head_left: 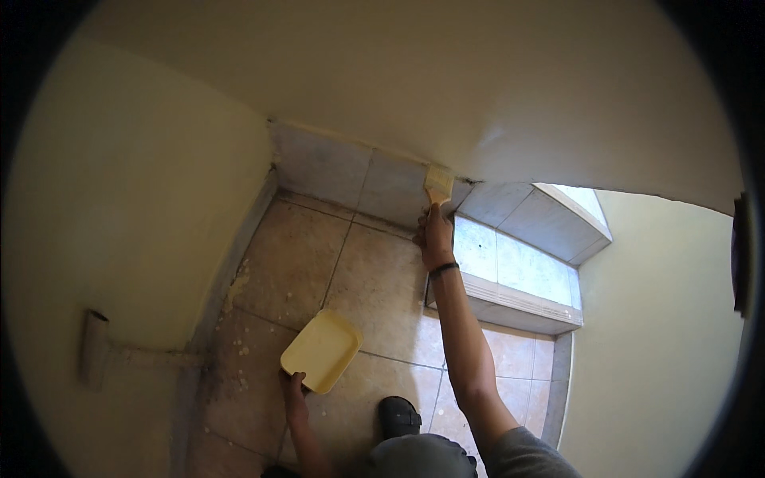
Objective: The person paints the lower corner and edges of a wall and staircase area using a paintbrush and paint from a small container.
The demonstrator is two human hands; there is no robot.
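Note:
My right hand (436, 233) grips the handle of a wide flat paintbrush (439, 179) smeared with pale yellow paint. The bristles point up the picture and meet the top edge of the grey baseboard tiles (323, 161), where they join the cream wall (418, 77). At the lower left, my left hand (294, 385) holds a shallow yellow tray (326, 349) by its near corner, thumb over the rim. Pale yellow paint colours the inside of the tray; how much liquid lies in it I cannot tell.
Tiled steps (514, 251) rise at the right, beside another cream wall (645, 334). A pipe-like fitting (95, 352) stands out at the left wall. Pale paint spots mark the tiled floor (287, 263). A dark shoe (399, 416) is at the bottom, and a dark object sits at the far right edge.

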